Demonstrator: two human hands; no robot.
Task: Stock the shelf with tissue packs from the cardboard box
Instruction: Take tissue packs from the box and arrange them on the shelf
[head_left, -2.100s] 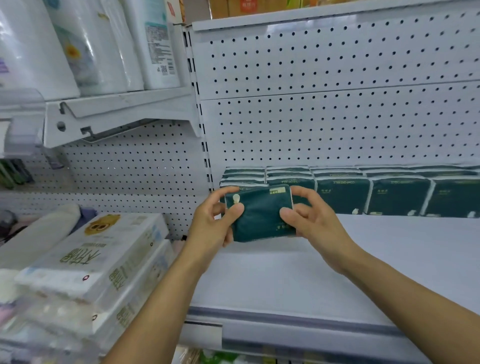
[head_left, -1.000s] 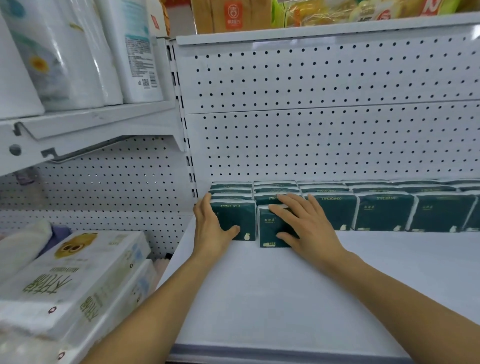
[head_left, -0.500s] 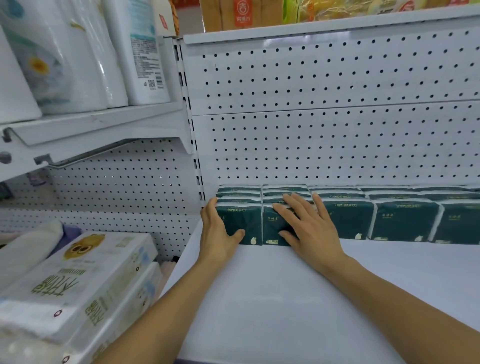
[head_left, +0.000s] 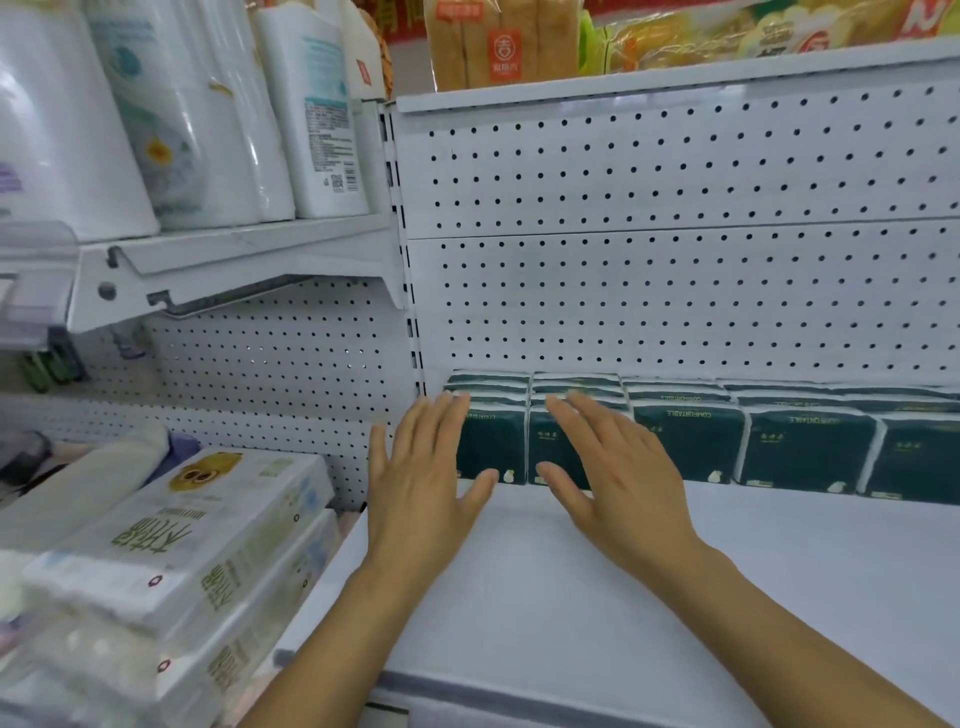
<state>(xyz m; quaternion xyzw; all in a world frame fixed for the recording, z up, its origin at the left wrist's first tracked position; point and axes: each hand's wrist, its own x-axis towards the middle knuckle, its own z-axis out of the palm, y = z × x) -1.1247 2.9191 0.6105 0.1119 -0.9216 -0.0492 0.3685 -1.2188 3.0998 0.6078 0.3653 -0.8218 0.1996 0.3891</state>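
White shelf (head_left: 597, 587), green tissue packs (head_left: 691, 441)

matt shelf (head_left: 597, 597), glossy plastic-wrapped tissue packs (head_left: 685, 441)

White paper-towel rolls (head_left: 171, 114) stood on the upper left shelf. Boxed tissue bundles (head_left: 171, 545) lay stacked at lower left, and a bagged bread loaf (head_left: 501, 44) sat above the pegboard (head_left: 675, 234).
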